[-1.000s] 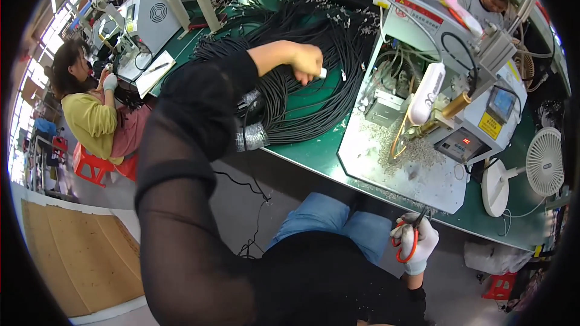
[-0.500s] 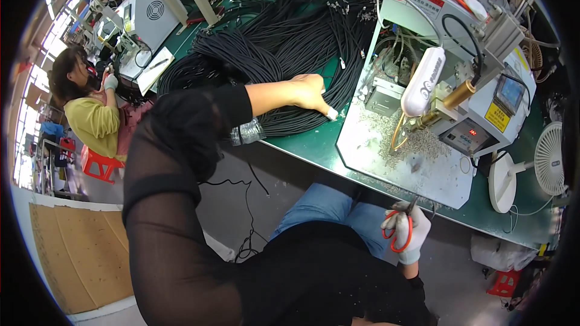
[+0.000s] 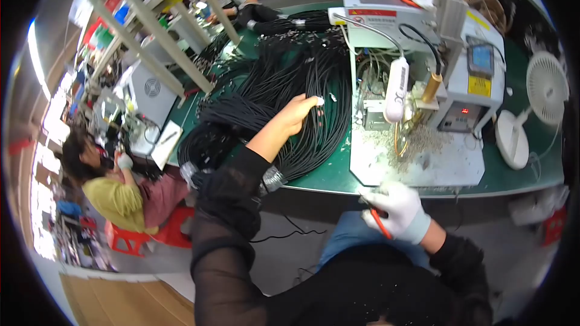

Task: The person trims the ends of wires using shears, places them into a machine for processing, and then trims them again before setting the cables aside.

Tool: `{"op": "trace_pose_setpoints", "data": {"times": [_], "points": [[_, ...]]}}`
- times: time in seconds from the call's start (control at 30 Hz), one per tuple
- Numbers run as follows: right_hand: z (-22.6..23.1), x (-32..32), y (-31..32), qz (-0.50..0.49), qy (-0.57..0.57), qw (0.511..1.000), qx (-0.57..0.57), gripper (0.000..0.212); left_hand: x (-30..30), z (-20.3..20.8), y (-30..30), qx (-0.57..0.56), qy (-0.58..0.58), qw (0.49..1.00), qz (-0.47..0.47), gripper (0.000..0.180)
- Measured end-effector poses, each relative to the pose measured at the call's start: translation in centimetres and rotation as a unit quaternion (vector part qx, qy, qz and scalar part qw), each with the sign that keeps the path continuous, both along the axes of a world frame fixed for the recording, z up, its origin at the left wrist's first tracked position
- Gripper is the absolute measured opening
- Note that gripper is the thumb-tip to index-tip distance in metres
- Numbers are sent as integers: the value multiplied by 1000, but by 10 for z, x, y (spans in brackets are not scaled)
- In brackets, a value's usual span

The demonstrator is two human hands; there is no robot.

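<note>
My left hand (image 3: pixel 293 115) reaches over the heap of black cables (image 3: pixel 254 84) on the green table. Its thumb, with a white covering on the tip, lies over several cables. Small reddish patches show between the strands beside it, and the fingers look closed round the cables, partly hidden under them. My right hand (image 3: pixel 399 211), in a white glove, is closed around red-handled scissors (image 3: pixel 379 222) just off the table's front edge. The scissors' dark blades point up and left towards the table.
A bench machine (image 3: pixel 465 111) with a white metal plate (image 3: pixel 374 169) stands right of the cables, metal scraps scattered over the plate. A white fan (image 3: pixel 547 87) is at the far right. Shelf posts (image 3: pixel 163 39) rise at the left. A co-worker in yellow (image 3: pixel 118 199) sits at left.
My left hand has gone from the cable heap's right edge onto the cables and closed there. My right hand, still holding the scissors, has come up closer to the table edge. The view has turned.
</note>
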State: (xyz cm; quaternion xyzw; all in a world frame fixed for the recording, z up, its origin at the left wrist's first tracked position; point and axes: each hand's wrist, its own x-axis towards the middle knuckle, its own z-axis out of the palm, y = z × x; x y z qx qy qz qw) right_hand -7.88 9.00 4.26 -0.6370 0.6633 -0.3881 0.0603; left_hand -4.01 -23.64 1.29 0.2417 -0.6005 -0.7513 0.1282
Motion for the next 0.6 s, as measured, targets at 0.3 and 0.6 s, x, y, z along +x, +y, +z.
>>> {"op": "trace_pose_setpoints", "data": {"times": [0.3,0.6], "points": [[0,17,-55,32,-13,994,-107,19,-15,-13,-15,130,-37,987,-81,22],[-27,31,-83,15,-175,970,-167,15,-19,-10,12,36,-95,994,42,28]]}}
